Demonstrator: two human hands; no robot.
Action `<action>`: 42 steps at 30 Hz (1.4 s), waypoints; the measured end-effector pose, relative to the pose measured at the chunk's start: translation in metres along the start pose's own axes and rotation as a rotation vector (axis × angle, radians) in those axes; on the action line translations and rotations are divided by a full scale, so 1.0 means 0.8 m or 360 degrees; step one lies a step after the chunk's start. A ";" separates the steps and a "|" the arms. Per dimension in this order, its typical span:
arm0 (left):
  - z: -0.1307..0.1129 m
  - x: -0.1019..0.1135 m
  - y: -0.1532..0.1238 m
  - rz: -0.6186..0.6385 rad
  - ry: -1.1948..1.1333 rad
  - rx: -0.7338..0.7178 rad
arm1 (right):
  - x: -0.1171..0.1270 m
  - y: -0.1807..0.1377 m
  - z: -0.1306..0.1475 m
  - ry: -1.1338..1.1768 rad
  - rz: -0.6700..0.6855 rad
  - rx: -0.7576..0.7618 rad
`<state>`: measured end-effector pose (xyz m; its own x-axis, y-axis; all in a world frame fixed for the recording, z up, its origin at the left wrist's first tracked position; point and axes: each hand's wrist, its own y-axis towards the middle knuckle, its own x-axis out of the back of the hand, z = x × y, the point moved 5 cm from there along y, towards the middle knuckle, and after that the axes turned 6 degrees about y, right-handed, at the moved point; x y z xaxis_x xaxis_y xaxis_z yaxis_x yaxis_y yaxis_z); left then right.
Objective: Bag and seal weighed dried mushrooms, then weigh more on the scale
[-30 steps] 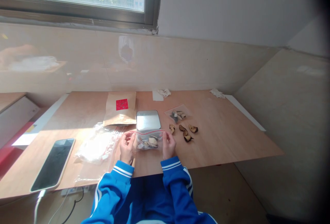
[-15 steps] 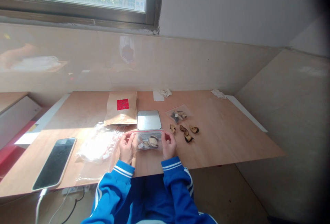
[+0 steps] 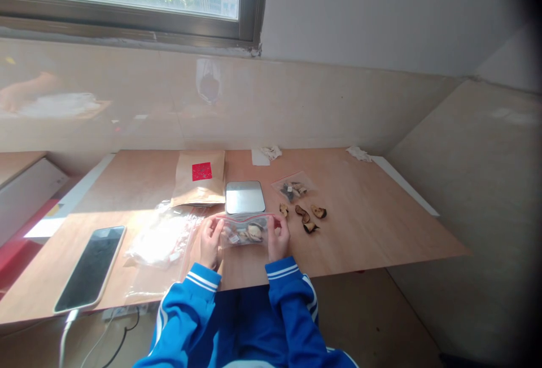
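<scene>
My left hand (image 3: 210, 242) and my right hand (image 3: 278, 237) hold opposite sides of a small transparent zip bag (image 3: 244, 230) with a red-lined seal along its top edge. Pale and dark dried slices (image 3: 254, 233) lie inside it, with a small label among them. Just beyond the bag stands a square metal kitchen scale (image 3: 245, 197). To the right, several dried slices (image 3: 303, 214) lie loose on the wooden board (image 3: 359, 227), beside another small zip bag (image 3: 292, 188) holding dark pieces.
A kraft paper bag (image 3: 200, 180) with a red label lies behind a large transparent plastic bag (image 3: 163, 244) at left. A smartphone (image 3: 90, 268) lies near the board's front-left edge. White paper scraps (image 3: 271, 152) sit at the back, below a window.
My hands have drawn slightly closer together. The bag's red-lined top now lies flatter and lower over the slices, and the bag looks narrower.
</scene>
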<state>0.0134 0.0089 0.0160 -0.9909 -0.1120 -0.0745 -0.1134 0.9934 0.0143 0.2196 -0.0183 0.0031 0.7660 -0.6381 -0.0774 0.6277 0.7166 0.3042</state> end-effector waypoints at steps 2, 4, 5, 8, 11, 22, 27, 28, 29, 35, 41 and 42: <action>-0.004 -0.003 -0.002 0.0091 -0.0012 0.0017 | -0.001 -0.001 0.001 0.0029 0.0036 -0.0019; -0.010 -0.002 -0.002 0.0080 0.0033 -0.0038 | -0.002 -0.002 0.003 0.0053 0.0074 -0.0013; -0.012 -0.001 -0.002 0.0060 0.0058 -0.0073 | -0.003 -0.002 0.004 0.0059 0.0081 -0.0007; -0.015 0.000 -0.002 0.0045 0.0087 -0.0131 | -0.003 -0.003 0.003 0.0063 0.0059 -0.0007; -0.015 0.001 -0.003 0.0024 0.0096 -0.0138 | -0.004 -0.002 0.002 0.0054 0.0054 -0.0003; -0.019 -0.002 -0.003 0.0107 0.0146 -0.0226 | -0.003 -0.002 -0.003 -0.0031 0.0040 0.0016; -0.021 -0.003 -0.004 0.0038 0.0232 -0.0142 | -0.004 -0.003 0.000 0.0021 0.0052 0.0021; -0.022 -0.004 -0.004 0.0021 0.0228 -0.0127 | -0.004 -0.004 0.001 0.0040 0.0054 0.0016; -0.022 -0.005 -0.004 0.0008 0.0217 -0.0122 | -0.004 -0.004 0.001 0.0056 0.0057 0.0006; -0.022 -0.004 -0.003 -0.0050 0.0130 -0.0127 | -0.004 -0.002 0.001 0.0065 0.0199 -0.0032; -0.022 -0.001 -0.002 -0.0128 0.0121 -0.0193 | -0.008 0.000 0.006 -0.0103 0.0338 0.0066; -0.023 -0.002 -0.002 -0.0123 0.0125 -0.0199 | -0.008 0.000 0.007 -0.0108 0.0329 0.0087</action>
<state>0.0136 0.0066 0.0341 -0.9810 -0.1942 -0.0022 -0.1927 0.9718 0.1359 0.2140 -0.0160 0.0088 0.8654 -0.4981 0.0555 0.4484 0.8190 0.3581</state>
